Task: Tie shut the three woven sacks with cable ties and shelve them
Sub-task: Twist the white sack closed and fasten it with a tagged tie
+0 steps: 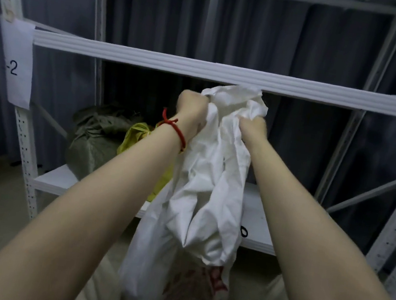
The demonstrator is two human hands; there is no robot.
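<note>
A: Why is the crumpled white woven sack held so high, close under the white metal shelf beam?

B: The mouth is gathered in both fists, it would seem, so that the body hangs below and can be swung onto the white lower shelf board. The left hand, marked by a red cord bracelet, is closed tight on the bunched top; the right hand is closed on the cloth just beside it. The fingers of both are curled fully into the fabric

A: Has a cable tie been fitted?

B: That cannot be told; the neck is hidden by folds and fists. A small black loop is seen by the shelf edge, too small to be identified

A: And the other sacks?

B: An olive-green woven sack and a yellow woven sack are already lying on the lower shelf board, side by side at the left, each bunched at the top. The right part is left bare, where the white one is probably meant to go
</note>
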